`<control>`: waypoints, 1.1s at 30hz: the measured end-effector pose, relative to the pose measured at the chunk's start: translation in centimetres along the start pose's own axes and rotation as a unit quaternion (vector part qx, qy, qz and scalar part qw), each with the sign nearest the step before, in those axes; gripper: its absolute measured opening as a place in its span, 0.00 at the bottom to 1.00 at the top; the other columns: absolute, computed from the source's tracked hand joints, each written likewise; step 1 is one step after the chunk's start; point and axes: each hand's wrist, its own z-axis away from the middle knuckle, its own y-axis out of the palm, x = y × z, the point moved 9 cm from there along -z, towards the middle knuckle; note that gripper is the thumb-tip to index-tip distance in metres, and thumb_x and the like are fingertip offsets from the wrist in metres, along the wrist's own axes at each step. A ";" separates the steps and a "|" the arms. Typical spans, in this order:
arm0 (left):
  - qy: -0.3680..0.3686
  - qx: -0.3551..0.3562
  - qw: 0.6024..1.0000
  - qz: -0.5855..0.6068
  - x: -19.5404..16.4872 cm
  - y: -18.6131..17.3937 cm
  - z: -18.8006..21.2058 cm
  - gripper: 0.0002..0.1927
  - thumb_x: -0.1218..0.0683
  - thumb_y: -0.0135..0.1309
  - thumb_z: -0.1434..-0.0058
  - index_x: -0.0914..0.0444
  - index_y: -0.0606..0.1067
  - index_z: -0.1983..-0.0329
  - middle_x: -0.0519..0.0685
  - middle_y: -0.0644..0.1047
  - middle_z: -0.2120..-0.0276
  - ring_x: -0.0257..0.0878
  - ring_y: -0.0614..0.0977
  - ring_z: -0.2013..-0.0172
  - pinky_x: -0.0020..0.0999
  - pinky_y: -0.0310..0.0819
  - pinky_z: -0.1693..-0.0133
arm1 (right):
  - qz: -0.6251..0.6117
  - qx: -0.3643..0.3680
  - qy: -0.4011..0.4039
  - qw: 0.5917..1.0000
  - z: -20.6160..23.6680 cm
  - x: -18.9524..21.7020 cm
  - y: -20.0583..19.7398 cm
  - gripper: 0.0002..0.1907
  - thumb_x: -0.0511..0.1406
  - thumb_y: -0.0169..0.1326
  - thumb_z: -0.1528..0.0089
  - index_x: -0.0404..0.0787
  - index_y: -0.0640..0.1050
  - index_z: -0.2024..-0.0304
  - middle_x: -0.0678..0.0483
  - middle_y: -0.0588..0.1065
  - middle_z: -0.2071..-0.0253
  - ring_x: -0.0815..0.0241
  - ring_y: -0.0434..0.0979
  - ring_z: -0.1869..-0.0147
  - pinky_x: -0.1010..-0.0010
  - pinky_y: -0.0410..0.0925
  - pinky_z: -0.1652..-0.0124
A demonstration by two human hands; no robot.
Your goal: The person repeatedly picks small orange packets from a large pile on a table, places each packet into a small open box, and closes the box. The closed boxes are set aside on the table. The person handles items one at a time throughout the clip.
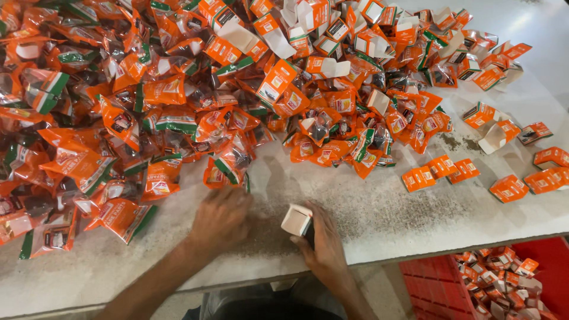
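My right hand (pixel 323 246) holds a small white-and-orange carton (pixel 297 220) near the table's front edge, its white side facing up. My left hand (pixel 222 218) rests knuckles-up on the table just left of it, its fingers reaching toward an orange and green plastic pouch (pixel 227 169) at the edge of a big heap; what lies under the fingers is hidden. The heap of orange plastic pouches (pixel 130 112) covers the left and middle of the table.
Open orange cartons (pixel 332 35) pile up at the back. Closed small orange boxes (pixel 441 169) lie scattered at the right on the grey-white table (pixel 379 225). A red crate (pixel 504 281) with several filled boxes stands below the table's front right.
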 end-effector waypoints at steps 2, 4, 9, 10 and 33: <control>-0.041 -0.010 0.989 -0.140 3.0 0.0 -0.5 0.24 0.50 0.58 0.46 0.61 0.73 0.47 0.53 0.76 0.52 0.49 0.78 0.55 0.46 0.77 0.56 | 0.024 0.003 -0.024 0.999 -0.1 0.8 0.1 0.36 0.36 0.64 0.43 0.33 0.66 0.36 0.41 0.71 0.39 0.36 0.65 0.32 0.46 0.56 0.35; -0.070 -0.011 0.981 -0.183 4.8 -0.2 -1.1 0.26 0.50 0.57 0.42 0.63 0.70 0.42 0.54 0.74 0.50 0.50 0.76 0.54 0.46 0.77 0.57 | 0.045 0.018 -0.049 0.998 -0.4 1.6 0.4 0.32 0.36 0.64 0.42 0.34 0.68 0.38 0.42 0.72 0.38 0.38 0.68 0.32 0.44 0.52 0.32; -0.049 0.119 0.989 -0.070 3.5 2.1 -1.6 0.39 0.53 0.58 0.50 0.65 0.63 0.34 0.56 0.73 0.51 0.52 0.76 0.55 0.46 0.78 0.63 | 0.011 0.012 -0.029 0.999 -0.2 1.2 0.0 0.28 0.36 0.67 0.46 0.37 0.73 0.45 0.42 0.73 0.40 0.37 0.67 0.32 0.48 0.58 0.35; -0.032 0.122 0.990 -0.057 2.7 2.3 -1.5 0.35 0.54 0.57 0.49 0.63 0.64 0.36 0.55 0.73 0.50 0.53 0.76 0.55 0.46 0.78 0.64 | 0.000 0.008 -0.017 1.000 -0.2 0.7 -0.1 0.28 0.36 0.67 0.47 0.37 0.73 0.46 0.40 0.72 0.40 0.36 0.66 0.33 0.49 0.59 0.37; 0.263 -0.128 0.953 0.076 -8.6 2.2 1.4 0.27 0.56 0.65 0.47 0.52 0.72 0.43 0.52 0.75 0.39 0.51 0.76 0.38 0.67 0.59 0.32 | -0.019 -0.035 0.021 0.999 0.7 -1.7 -1.1 0.30 0.31 0.68 0.55 0.35 0.77 0.49 0.43 0.78 0.48 0.38 0.74 0.39 0.52 0.67 0.41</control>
